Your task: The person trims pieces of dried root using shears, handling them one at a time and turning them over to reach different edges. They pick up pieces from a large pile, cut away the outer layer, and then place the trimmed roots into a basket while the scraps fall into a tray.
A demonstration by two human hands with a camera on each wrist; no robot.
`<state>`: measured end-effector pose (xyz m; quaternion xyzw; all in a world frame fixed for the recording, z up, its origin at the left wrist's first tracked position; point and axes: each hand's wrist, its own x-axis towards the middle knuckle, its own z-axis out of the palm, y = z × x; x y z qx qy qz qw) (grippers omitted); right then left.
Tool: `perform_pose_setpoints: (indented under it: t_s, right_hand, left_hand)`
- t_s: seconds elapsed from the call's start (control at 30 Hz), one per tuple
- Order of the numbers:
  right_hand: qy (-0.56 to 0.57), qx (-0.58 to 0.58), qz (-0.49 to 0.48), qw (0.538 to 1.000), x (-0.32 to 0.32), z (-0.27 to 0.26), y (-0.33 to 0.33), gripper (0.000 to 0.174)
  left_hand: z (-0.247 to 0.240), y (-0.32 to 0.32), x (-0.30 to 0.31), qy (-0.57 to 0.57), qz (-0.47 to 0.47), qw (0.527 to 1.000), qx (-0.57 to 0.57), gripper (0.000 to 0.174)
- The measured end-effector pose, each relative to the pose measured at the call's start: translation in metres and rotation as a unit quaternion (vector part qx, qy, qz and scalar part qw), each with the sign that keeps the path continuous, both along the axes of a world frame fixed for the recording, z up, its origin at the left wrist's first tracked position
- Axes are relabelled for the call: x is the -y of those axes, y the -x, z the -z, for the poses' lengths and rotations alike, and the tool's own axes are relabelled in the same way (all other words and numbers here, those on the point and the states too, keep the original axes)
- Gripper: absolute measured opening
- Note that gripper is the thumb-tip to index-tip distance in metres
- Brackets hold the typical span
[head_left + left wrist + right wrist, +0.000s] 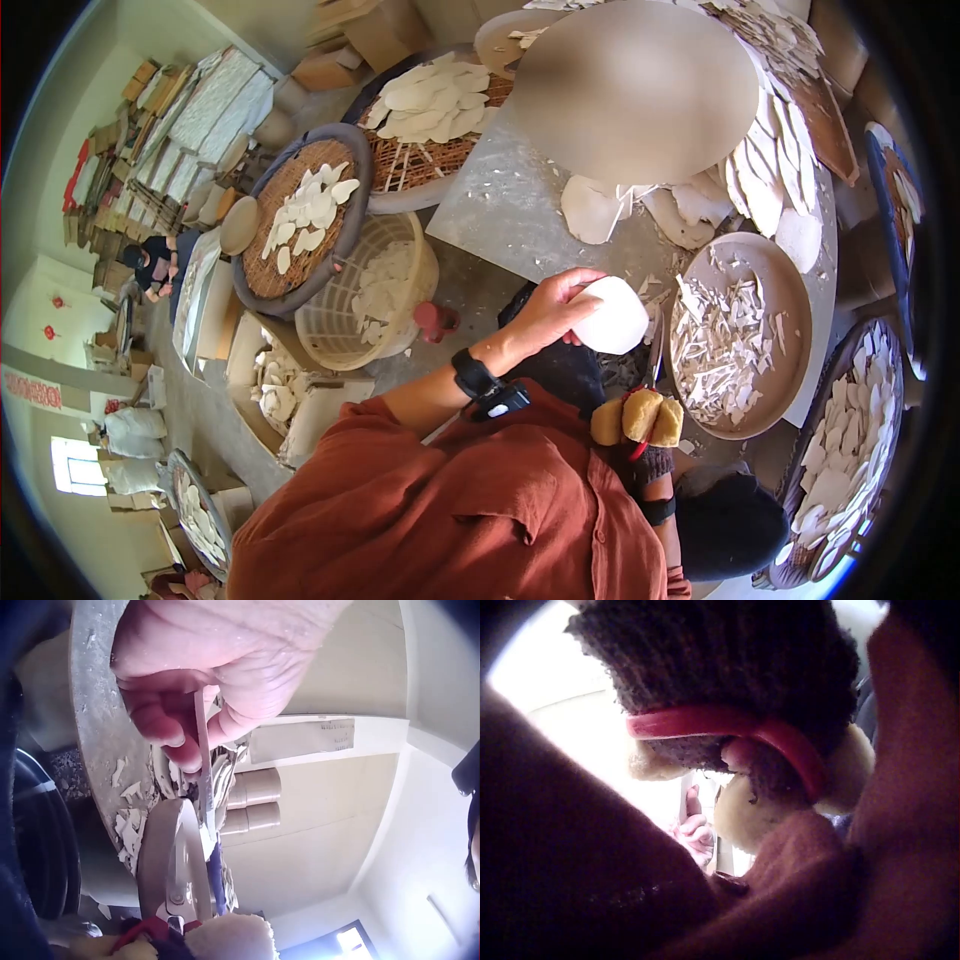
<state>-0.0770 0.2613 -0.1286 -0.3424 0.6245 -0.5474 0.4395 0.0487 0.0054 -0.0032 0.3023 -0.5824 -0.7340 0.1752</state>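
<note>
My left hand (535, 322) pinches a thin, pale, rounded flat piece (612, 318) between thumb and fingers. Seen from the left wrist, the piece stands nearly edge-on, with fingers (169, 724) on one side and the thumb on the other. Close by, my right hand (642, 428), in a dark knit glove with yellowish padded fingers, grips scissors (178, 881). Their blades point up toward the flat piece. In the right wrist view a red scissor handle (694, 722) loops across the glove, and sleeve cloth hides much of the hand.
A round tray (797, 345) of pale offcuts lies to the right on the grey table (490, 205), with stacked flat pieces (775, 165) behind. At left are a plastic basket (325, 340) and a woven tray (262, 272). A person (158, 265) sits farther off.
</note>
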Motion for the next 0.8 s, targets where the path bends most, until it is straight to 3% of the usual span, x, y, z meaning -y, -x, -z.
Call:
perform_pose_setpoints:
  t_s: [0.07, 0.13, 0.2, 0.27, 0.3, 0.33, 0.37, 0.43, 0.47, 0.6, 0.7, 0.8]
  right_hand:
    - [0.002, 0.017, 0.013, 1.000, 0.003, 0.003, 0.000, 0.035]
    - [0.009, 0.060, 0.041, 0.997, 0.006, 0.009, -0.001, 0.035]
    - [0.023, 0.231, 0.084, 0.969, 0.011, 0.017, -0.003, 0.035]
    - [0.094, 0.483, 0.095, 0.865, 0.014, 0.027, -0.004, 0.035]
    - [0.212, 0.646, 0.021, 0.733, 0.017, 0.030, -0.006, 0.033]
    - [0.167, 0.446, 0.017, 0.879, 0.021, 0.020, -0.004, 0.032]
    - [0.091, 0.222, 0.016, 0.971, 0.024, 0.010, -0.002, 0.030]
    - [0.067, 0.105, 0.018, 0.992, 0.023, 0.017, -0.005, 0.027]
    - [0.052, 0.046, 0.020, 0.997, 0.022, 0.021, -0.006, 0.025]
    - [0.069, 0.113, 0.067, 0.989, 0.028, 0.009, -0.008, 0.021]
    - [0.061, 0.041, 0.050, 0.996, 0.022, 0.019, -0.009, 0.023]
    - [0.050, 0.009, -0.008, 0.999, 0.016, 0.027, -0.006, 0.025]
  left_hand:
    - [0.013, -0.013, 0.007, 0.037, 0.021, 0.999, 0.017, 0.044]
    - [-0.014, -0.040, 0.024, -0.024, 0.003, 0.999, 0.033, 0.046]
    - [-0.018, -0.076, 0.062, 0.093, -0.199, 0.974, 0.064, 0.050]
    - [0.002, -0.136, 0.123, 0.098, -0.348, 0.928, -0.087, 0.057]
    - [-0.011, -0.144, 0.131, 0.099, -0.426, 0.895, -0.089, 0.058]
    - [-0.026, -0.142, 0.134, 0.100, -0.502, 0.855, -0.089, 0.059]
    - [-0.034, -0.134, 0.136, 0.114, -0.456, 0.878, -0.091, 0.059]
    - [-0.049, -0.112, 0.130, 0.118, -0.344, 0.929, -0.070, 0.056]
    - [-0.050, -0.092, 0.126, 0.115, -0.303, 0.945, -0.044, 0.046]
    - [-0.021, -0.021, 0.119, 0.123, -0.122, 0.984, 0.034, 0.035]
    - [0.019, 0.028, 0.131, 0.265, -0.053, 0.960, 0.075, 0.041]
    - [0.024, 0.069, 0.145, 0.481, -0.034, 0.866, 0.133, 0.050]
